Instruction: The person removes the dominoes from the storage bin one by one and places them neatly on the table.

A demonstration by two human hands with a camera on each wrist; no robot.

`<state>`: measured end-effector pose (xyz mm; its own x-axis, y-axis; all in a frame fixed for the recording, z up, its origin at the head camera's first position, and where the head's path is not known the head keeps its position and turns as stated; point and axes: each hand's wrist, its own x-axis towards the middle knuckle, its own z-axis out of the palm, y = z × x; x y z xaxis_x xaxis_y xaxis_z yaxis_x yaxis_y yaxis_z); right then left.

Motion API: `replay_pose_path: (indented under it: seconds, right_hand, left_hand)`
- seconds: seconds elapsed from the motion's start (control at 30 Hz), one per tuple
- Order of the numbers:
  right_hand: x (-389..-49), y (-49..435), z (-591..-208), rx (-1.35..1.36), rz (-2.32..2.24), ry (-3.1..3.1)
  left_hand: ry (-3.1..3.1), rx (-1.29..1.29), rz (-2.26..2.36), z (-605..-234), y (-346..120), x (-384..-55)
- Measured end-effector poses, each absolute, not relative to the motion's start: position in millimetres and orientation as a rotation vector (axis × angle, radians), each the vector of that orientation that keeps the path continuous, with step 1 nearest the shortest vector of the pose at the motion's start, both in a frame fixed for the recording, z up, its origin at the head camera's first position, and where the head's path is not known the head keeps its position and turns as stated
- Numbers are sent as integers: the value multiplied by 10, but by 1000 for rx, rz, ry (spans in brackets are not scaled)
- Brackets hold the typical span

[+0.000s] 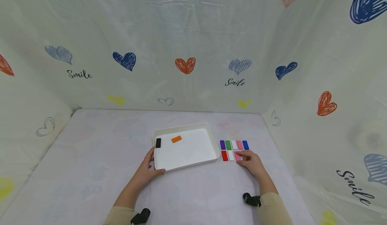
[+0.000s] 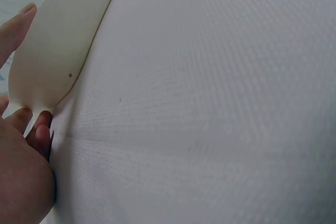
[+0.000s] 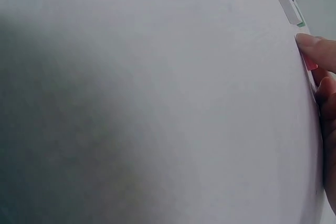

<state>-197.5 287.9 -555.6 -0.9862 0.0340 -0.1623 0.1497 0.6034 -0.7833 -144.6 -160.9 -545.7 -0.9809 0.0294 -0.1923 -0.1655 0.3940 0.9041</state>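
My left hand (image 1: 145, 171) grips the near left corner of a shallow white tray (image 1: 193, 164), thumb along the front wall and fingers at the left side. Inside the tray lie a black block (image 1: 158, 142) and an orange block (image 1: 176, 139). To the right of it, my right hand (image 1: 252, 163) pinches a small pink block (image 1: 237, 155) between thumb and fingertips, low at the table. That block is partly covered by the fingers. Beside it in the front row are a white block (image 1: 230, 155) and a red block (image 1: 224, 155).
A back row holds a purple block (image 1: 222, 144), a green block (image 1: 228, 144), a white block (image 1: 234, 144), another pink block (image 1: 240, 144) and a blue block (image 1: 245, 144). The table (image 1: 90, 151) has a pale cloth, and a heart-printed curtain (image 1: 193, 90) hangs behind it.
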Motion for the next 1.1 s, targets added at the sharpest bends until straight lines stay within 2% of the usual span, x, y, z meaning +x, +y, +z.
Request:
replay_pose_path:
  seconds: [0.77,0.97,1.1]
  right_hand:
    - [-1988,2894,-5556,123,-1341,2689]
    - [-1921,2851,-5450,166,-1472,2663]
    - [-1913,2655,-5309,161,-1571,2629]
  left_hand:
    - [2485,-92,1644,-5434,-1618,-1444]
    - [2477,-86,1635,-5456,-1621,-1424]
    - [2481,-84,1637,-5463,-1622,-1424]
